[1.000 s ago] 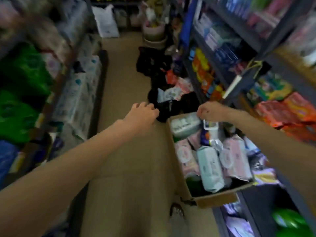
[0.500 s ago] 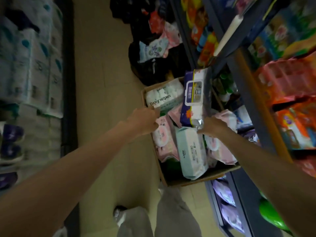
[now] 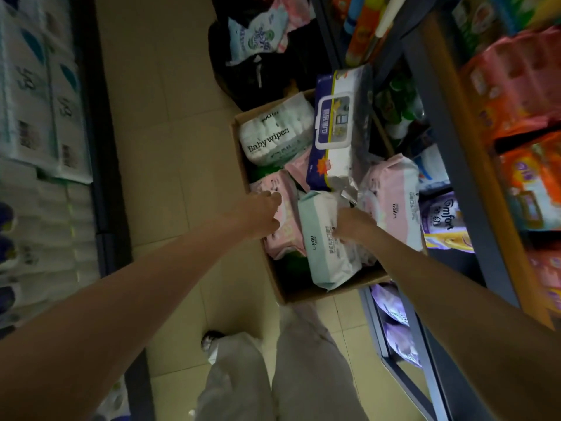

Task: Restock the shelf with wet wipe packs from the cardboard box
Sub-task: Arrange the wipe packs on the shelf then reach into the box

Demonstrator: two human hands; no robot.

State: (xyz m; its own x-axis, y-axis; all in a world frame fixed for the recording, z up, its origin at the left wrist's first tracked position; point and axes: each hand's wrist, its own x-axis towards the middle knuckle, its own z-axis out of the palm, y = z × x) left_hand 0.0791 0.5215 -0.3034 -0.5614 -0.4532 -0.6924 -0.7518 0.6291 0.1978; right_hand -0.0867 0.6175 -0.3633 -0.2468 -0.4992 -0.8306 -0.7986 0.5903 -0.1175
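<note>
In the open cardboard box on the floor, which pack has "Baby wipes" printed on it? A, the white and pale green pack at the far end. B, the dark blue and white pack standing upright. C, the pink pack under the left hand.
A: the white and pale green pack at the far end of the brown cardboard box bears those words.

An open brown cardboard box (image 3: 306, 294) is set on the tiled floor beside the dark metal shelf (image 3: 437, 165) and is filled with wet wipe packs. A white "Baby wipes" pack (image 3: 274, 133) is lodged at the far end, a blue-and-white pack (image 3: 337, 129) is stood upright beside it, and pink packs (image 3: 391, 202) are laid around a pale green pack (image 3: 326, 247) nearer the front.
</note>
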